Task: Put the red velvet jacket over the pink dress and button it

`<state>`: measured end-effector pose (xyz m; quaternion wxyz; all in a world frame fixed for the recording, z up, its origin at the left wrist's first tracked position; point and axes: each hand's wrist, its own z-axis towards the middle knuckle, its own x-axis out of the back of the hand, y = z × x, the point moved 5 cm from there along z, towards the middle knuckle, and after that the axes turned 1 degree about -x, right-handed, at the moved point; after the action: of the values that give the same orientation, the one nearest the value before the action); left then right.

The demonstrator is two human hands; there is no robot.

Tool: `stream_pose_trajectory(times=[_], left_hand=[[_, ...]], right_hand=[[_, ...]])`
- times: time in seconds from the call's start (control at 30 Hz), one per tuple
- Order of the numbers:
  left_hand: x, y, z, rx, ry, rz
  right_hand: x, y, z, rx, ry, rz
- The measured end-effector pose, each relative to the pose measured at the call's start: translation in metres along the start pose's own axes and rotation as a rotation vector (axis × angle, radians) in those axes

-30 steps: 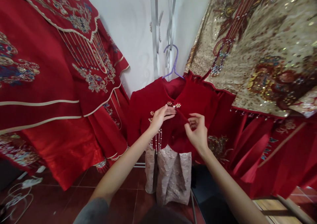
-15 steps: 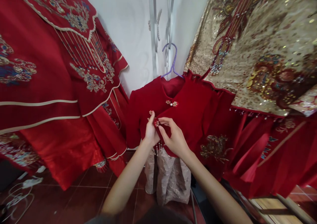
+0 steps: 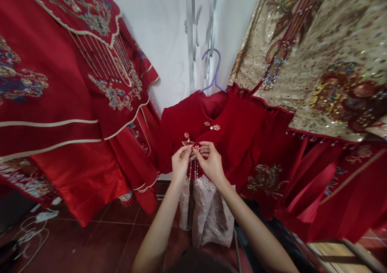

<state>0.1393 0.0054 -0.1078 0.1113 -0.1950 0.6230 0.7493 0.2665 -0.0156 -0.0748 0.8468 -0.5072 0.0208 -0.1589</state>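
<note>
A short red velvet jacket (image 3: 236, 144) hangs from a purple hanger (image 3: 217, 69), its front panels overlapping. Low on its front is a jeweled frog button (image 3: 196, 147) with beads and pearls. My left hand (image 3: 181, 162) is closed, its thumb and fingers pinching at the left side of this button. From the right, my right hand (image 3: 211, 162) pinches the button and the panel edge beside it. A jeweled ornament (image 3: 187, 139) shows just above my left fingertips, and beaded tassels (image 3: 196, 168) dangle between my hands. Another fastened frog button (image 3: 212, 126) sits near the collar.
Red embroidered garments (image 3: 72, 79) hang at the left, a gold sequined garment (image 3: 302, 75) at the right. A metal rack (image 3: 190, 35) stands against the white wall. Below the jacket is pale patterned fabric (image 3: 211, 220). A white cable (image 3: 33, 232) lies on the tiled floor (image 3: 102, 240).
My left hand has turned and shifted from behind the panel edge to pinch at the button from the front. My hands are closer together, and the left ornament shows more fully.
</note>
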Motion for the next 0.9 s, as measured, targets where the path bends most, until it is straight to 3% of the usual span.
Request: stream_pose_trajectory(times=[0.27,0.9], left_hand=[[0.001,0.018,0.015,-0.331,0.124,0.207],[-0.005,0.026,0.024,-0.303,-0.012,0.245]], right_hand=[[0.009,0.004,0.012,-0.097,-0.05,0.057],[-0.004,0.006,0.037,0.029,-0.014,0.067]])
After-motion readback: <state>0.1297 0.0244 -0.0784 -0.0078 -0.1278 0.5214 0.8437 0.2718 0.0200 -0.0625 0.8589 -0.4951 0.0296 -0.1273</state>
